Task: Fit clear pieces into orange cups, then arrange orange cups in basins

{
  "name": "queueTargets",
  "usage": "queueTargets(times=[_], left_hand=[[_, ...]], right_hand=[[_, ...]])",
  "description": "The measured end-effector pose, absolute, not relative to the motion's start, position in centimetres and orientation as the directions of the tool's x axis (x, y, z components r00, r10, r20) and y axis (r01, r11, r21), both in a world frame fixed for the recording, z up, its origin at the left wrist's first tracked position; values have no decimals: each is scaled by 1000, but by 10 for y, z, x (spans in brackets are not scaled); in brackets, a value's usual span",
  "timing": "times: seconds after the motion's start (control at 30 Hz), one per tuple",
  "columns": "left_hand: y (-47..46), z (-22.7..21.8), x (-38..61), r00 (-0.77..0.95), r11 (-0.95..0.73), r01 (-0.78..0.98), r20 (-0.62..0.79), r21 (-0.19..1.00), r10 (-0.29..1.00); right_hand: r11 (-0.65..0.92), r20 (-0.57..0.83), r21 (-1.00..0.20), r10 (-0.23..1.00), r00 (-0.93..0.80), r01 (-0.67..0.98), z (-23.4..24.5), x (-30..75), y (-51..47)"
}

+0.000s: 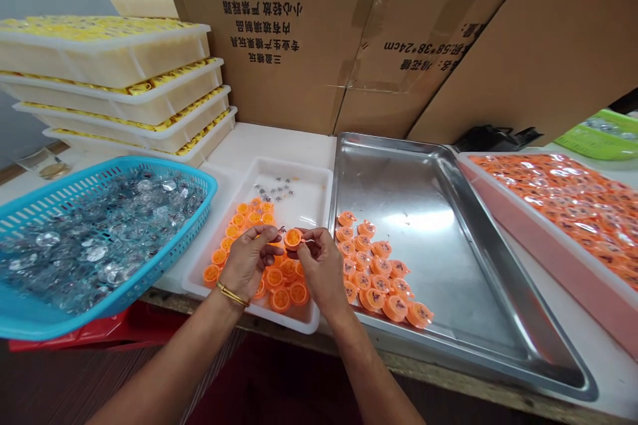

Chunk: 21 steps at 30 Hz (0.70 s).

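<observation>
Above the white tray [326,180], my right hand [321,269] grips a small round orange cup [293,238] between thumb and fingers, its hollow side facing me. My left hand [248,260], with a yellow bangle at the wrist, is pinched close to the cup's left side; whatever its fingertips hold is too small to make out. Several more orange cups [280,299] lie hollow side up in the tray below. Tiny dark figure-shaped bits [276,190] are scattered near its far end. On the steel tray [423,179], orange pieces with dark printed figures [381,283] sit in rows.
A blue basket [207,189] of clear plastic pieces stands at left, with stacked white trays [184,106] of yellow items behind. To the right is a tray of wrapped orange pieces [573,206], with a green basket [598,139] beyond. Cardboard boxes [319,93] wall off the back.
</observation>
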<state>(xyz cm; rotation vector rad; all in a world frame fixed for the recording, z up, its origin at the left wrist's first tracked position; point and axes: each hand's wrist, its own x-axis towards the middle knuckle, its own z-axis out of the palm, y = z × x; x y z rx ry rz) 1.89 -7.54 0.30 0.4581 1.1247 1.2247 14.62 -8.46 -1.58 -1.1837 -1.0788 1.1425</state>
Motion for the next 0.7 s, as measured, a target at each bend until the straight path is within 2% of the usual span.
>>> queueTargets(times=[0.23,0.43,0.7], left_hand=[[-79,9,28,-79,345,-355,-395,869,915],[-80,10,33,-59,374,-336,-416,864,907],[-85,3,36,-119,289,-241,-323,927,939]], right_hand=[[28,18,-996,991,130,-82,-14,146,-85],[35,24,-996,991,129,-82,-14,146,-86],[35,29,-998,991,127,-51,-19,146,-86]])
